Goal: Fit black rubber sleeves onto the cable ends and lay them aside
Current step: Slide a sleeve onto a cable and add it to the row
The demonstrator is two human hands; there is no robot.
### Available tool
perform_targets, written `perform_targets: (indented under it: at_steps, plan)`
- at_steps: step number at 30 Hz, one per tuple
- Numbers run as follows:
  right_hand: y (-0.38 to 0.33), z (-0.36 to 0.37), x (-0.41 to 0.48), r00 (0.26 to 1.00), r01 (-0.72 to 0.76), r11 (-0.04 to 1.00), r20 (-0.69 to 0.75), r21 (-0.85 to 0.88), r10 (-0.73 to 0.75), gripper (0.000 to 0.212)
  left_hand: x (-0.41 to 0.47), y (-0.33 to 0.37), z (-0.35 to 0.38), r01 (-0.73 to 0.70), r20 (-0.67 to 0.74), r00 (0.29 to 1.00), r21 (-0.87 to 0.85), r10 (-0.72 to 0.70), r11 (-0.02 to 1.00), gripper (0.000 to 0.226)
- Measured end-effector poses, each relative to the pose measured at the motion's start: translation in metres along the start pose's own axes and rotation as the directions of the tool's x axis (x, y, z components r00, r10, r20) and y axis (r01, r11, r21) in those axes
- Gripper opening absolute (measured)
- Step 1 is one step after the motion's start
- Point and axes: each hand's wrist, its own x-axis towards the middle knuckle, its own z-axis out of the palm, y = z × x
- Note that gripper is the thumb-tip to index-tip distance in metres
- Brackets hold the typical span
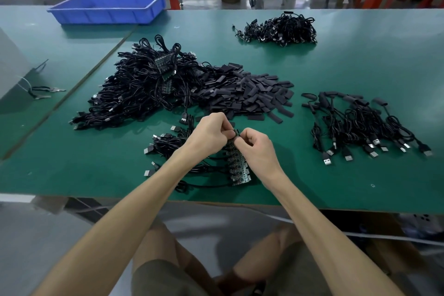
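Observation:
A strip of small dark circuit boards [239,170] with black USB cables attached lies near the table's front edge. My left hand [209,136] and my right hand [256,149] meet at the strip's far end, and both pinch the topmost board there. A heap of loose black rubber sleeves [249,94] lies just beyond my hands. Left of it sits a big tangle of black cables [134,94]. On the right, a row of cables with sleeves fitted [360,125] is laid out, USB plugs toward me.
Another bundle of black cables [281,29] lies at the far middle of the green table [360,67]. A blue plastic bin [108,7] stands at the back left. A grey machine edge [12,67] with small tools is at the far left.

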Motion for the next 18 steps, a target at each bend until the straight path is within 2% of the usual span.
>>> perform_targets:
  at_steps: [8,11,15,18]
  plan:
    - [-0.005,0.0,-0.001,1.0,-0.009,1.0,-0.008,0.02,0.009,0.028,-0.004,0.002,0.005,0.005,-0.101,0.995,-0.034,-0.008,0.999,0.018]
    - [-0.005,-0.001,-0.002,1.0,-0.002,1.0,0.002,0.025,0.002,0.031,-0.003,-0.001,0.009,0.029,-0.108,0.994,-0.061,-0.036,0.998,0.021]
    - [-0.003,0.0,-0.004,0.999,0.02,1.0,0.033,0.009,-0.02,0.033,0.007,-0.007,-0.013,0.083,-0.226,0.968,-0.114,-0.107,0.99,0.027]
    - [0.0,0.002,-0.001,1.0,0.027,1.0,-0.004,-0.015,-0.027,0.031,0.008,-0.002,-0.027,0.01,-0.202,0.979,-0.122,-0.035,0.993,0.023]
